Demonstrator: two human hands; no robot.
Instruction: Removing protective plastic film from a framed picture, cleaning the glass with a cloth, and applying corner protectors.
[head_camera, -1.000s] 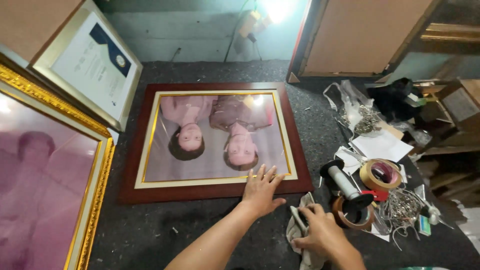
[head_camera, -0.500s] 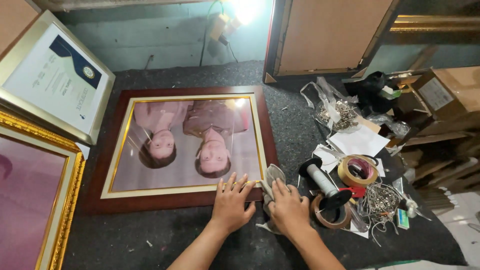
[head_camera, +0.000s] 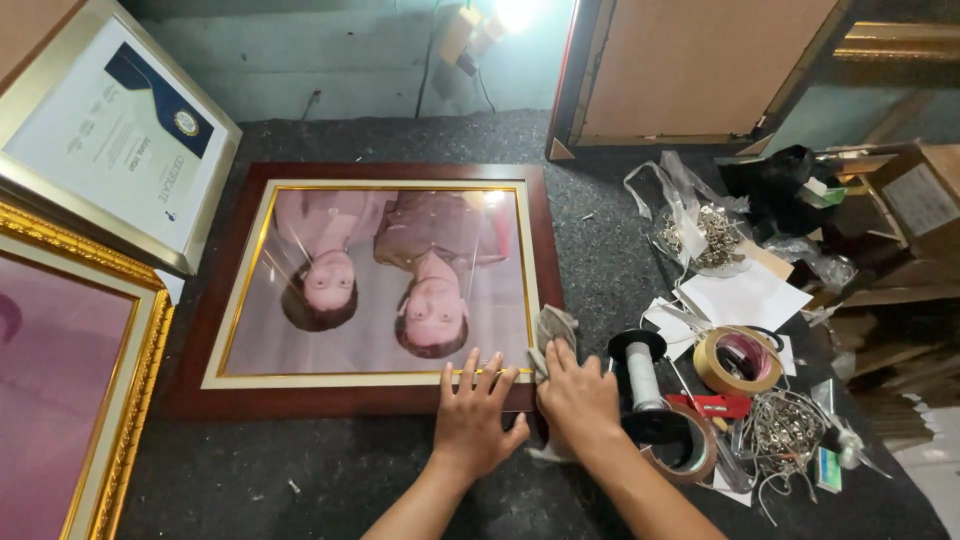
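The framed portrait (head_camera: 370, 285) lay glazed at mid-frame, its lower right corner being wiped with a grey cloth (head_camera: 553, 330) clamped under the right hand (head_camera: 578, 395), the left hand (head_camera: 475, 415) pressed flat, fingers spread, on the lower rail; most glass seemed left.

Right hand (head_camera: 578, 398) hides most of grey cloth (head_camera: 553, 326)

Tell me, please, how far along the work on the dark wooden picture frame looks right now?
Done: the portrait sits behind glass in the dark wooden frame, lying face up on the grey mat. In hand: the left hand presses flat on the frame's lower edge while the right hand holds a grey cloth at the lower right corner. Left: most of the glass lies beyond the cloth.
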